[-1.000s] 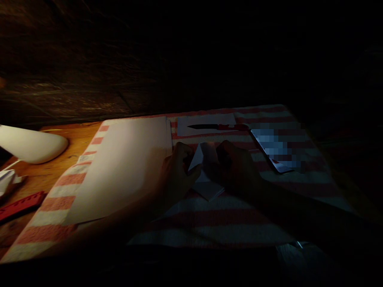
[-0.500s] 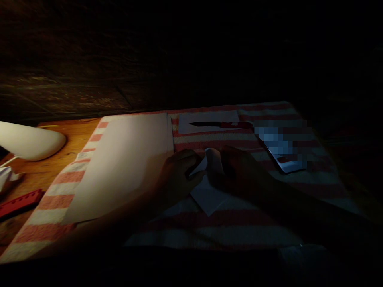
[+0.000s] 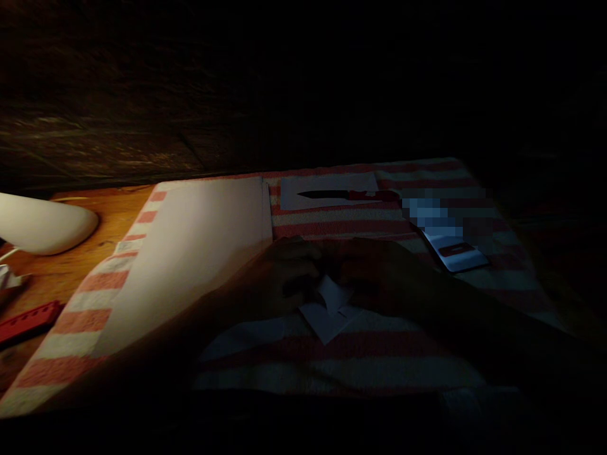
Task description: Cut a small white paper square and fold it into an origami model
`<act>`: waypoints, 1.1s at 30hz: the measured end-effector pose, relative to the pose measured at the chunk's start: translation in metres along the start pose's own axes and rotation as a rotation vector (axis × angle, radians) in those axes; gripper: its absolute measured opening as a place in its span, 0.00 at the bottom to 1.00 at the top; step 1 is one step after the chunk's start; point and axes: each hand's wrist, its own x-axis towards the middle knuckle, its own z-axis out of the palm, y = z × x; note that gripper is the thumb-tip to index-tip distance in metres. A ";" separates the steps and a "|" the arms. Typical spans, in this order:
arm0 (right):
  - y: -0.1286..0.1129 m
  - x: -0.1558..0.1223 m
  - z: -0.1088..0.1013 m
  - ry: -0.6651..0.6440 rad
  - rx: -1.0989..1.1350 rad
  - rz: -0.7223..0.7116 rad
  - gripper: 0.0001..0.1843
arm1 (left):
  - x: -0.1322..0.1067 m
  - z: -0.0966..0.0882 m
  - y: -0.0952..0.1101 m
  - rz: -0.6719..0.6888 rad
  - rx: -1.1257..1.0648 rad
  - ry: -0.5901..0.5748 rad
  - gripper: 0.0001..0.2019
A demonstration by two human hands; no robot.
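In the dim middle of the head view, my left hand and my right hand come close together over a small folded sheet of paper. The fingers of both are bent and closed on the paper's far part, which they hide. A pointed flap stands up between them, and one corner points toward me. Shadow hides the exact grip of the fingertips. To the left of my left hand lies a stack of large white paper sheets. Beyond the hands, a knife with a red handle rests on a smaller paper piece.
A red-and-white striped towel covers the work surface. On the right lies a lit phone, partly blurred out. At the left, a white lamp head and a red object with a notched edge are on the wooden table.
Both hands have drawn closer together over the folded paper. Its raised part, upright between the hands before, is now folded down lower, with a pointed flap toward me.
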 end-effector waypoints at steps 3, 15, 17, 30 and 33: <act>0.001 0.000 0.001 -0.001 -0.040 0.017 0.04 | -0.001 0.002 0.001 0.011 0.040 0.039 0.05; 0.001 0.004 0.009 0.220 0.006 0.225 0.11 | 0.005 0.006 0.009 -0.127 0.085 0.122 0.04; 0.001 0.004 0.010 0.228 0.026 0.215 0.10 | 0.004 0.005 0.007 -0.127 0.081 0.102 0.04; 0.008 0.001 0.011 0.107 -0.002 0.014 0.06 | 0.003 0.004 0.003 -0.086 0.074 0.050 0.04; 0.009 0.000 0.010 0.092 -0.022 -0.025 0.07 | 0.001 0.001 -0.002 0.001 0.140 0.009 0.03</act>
